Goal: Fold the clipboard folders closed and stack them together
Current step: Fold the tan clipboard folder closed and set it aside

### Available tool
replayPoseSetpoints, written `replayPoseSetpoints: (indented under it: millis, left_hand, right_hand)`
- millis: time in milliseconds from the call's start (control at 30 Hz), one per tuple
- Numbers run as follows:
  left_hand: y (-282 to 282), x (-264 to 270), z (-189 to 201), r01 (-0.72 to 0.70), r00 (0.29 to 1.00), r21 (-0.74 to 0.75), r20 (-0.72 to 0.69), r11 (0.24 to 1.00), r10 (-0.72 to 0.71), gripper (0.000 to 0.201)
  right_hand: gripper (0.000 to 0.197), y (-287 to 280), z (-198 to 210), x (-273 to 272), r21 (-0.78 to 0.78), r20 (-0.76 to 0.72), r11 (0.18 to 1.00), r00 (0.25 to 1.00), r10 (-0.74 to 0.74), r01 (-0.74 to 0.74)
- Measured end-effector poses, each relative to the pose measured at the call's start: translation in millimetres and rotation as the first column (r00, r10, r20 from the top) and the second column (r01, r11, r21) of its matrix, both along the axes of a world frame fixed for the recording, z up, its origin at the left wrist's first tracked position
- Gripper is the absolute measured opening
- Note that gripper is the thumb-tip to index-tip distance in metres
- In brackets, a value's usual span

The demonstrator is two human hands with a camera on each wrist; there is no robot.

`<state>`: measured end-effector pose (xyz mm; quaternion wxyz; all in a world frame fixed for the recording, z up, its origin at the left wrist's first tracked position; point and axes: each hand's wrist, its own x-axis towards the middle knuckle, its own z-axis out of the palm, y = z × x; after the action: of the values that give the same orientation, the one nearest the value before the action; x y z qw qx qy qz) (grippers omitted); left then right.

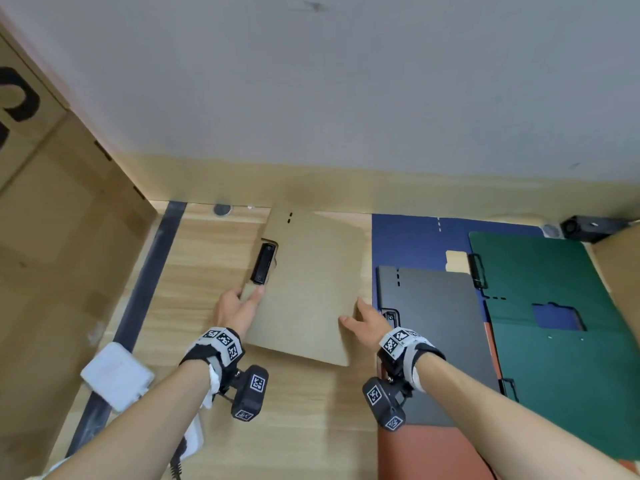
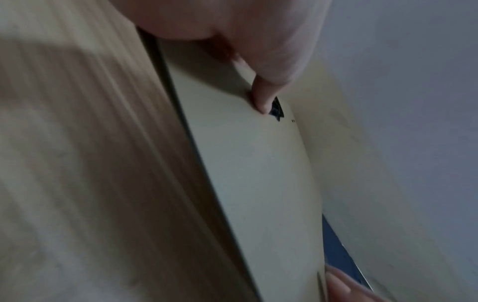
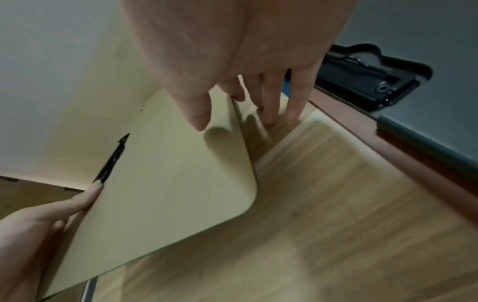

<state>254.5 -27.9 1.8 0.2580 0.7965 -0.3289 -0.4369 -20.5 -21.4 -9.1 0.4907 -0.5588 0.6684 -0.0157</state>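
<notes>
A tan clipboard folder (image 1: 308, 289) lies folded shut at the middle of the wooden table (image 1: 294, 427), its black clip (image 1: 264, 263) showing through a cutout. My left hand (image 1: 247, 294) pinches its left edge below the clip, thumb (image 2: 261, 98) on top. At the right edge my right hand (image 1: 353, 313) has its thumb (image 3: 199, 120) over the cover and its fingers (image 3: 271, 110) underneath. The folder's near corner (image 3: 248, 196) is raised off the table. To the right, a closed dark grey folder (image 1: 436, 327) lies on a red-brown one (image 1: 426, 452), beside open blue (image 1: 408, 240) and green (image 1: 554, 341) folders.
A large cardboard box (image 1: 52, 237) stands along the left side, with a dark strip (image 1: 149, 271) and a white pad (image 1: 116, 375) beside it. The grey wall (image 1: 346, 98) closes off the back. A black device (image 1: 588, 226) sits at the far right corner.
</notes>
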Motion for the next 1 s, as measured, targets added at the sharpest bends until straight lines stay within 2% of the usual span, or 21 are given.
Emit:
replayPoseSetpoints:
  millis: [100,200,267,333,433,467,533,567,667,800,900,1000]
  left_hand:
    - [-7,-16,8,-0.013,1.0,-0.07,-0.012,0.997,0.012,0.086]
    - [-10,-45,18,0.006,0.999,-0.124,-0.031,0.992,-0.01,0.08]
    - [-7,-71,23,0.053,0.998,-0.161,-0.022,0.986,-0.057,0.07]
    - [-1,-99,20,0.097,0.994,-0.169,-0.025,0.981,-0.102,0.065]
    - [13,-141,9,0.152,0.982,-0.124,-0.098,0.981,-0.164,0.072]
    - [20,-156,7,0.192,0.97,-0.104,-0.133,0.976,-0.205,0.06]
    - [36,-185,6,0.302,0.931,-0.06,-0.197,0.952,-0.308,0.024]
    - [44,-197,3,0.363,0.909,-0.026,-0.208,0.932,-0.36,0.017]
    - [67,-227,-5,0.554,0.829,0.084,-0.143,0.828,-0.541,0.032]
    - [89,-253,-19,0.629,0.773,0.162,-0.036,0.76,-0.633,0.035]
    - [98,-263,-22,0.653,0.733,0.187,0.086,0.734,-0.675,0.039]
    - [102,-266,-24,0.632,0.729,0.181,0.189,0.753,-0.658,0.045]
  right_hand:
    - [0.078,-8,9,-15,-0.021,0.116,0.991,0.985,-0.126,0.13]
    - [0.046,-14,22,-38,-0.167,0.222,0.93,0.932,-0.287,0.326]
    - [0.036,-13,28,-62,-0.241,0.194,0.891,0.918,-0.345,0.386]
    - [0.037,-5,29,-92,-0.289,0.083,0.896,0.941,-0.327,0.337]
    - [0.035,17,29,-142,-0.311,-0.065,0.91,0.95,-0.307,0.273]
    - [0.035,25,29,-160,-0.313,-0.096,0.913,0.947,-0.306,0.263]
    - [0.037,40,28,-194,-0.31,-0.156,0.917,0.938,-0.311,0.252]
    - [0.039,46,27,-210,-0.308,-0.178,0.918,0.932,-0.315,0.251]
    - [0.04,63,22,-251,-0.284,-0.214,0.923,0.922,-0.324,0.258]
    - [0.031,72,7,-282,-0.274,-0.24,0.938,0.929,-0.281,0.213]
    - [0.029,70,-5,-289,-0.266,-0.252,0.946,0.934,-0.253,0.184]
    - [0.027,63,-17,-290,-0.264,-0.246,0.952,0.943,-0.224,0.157]
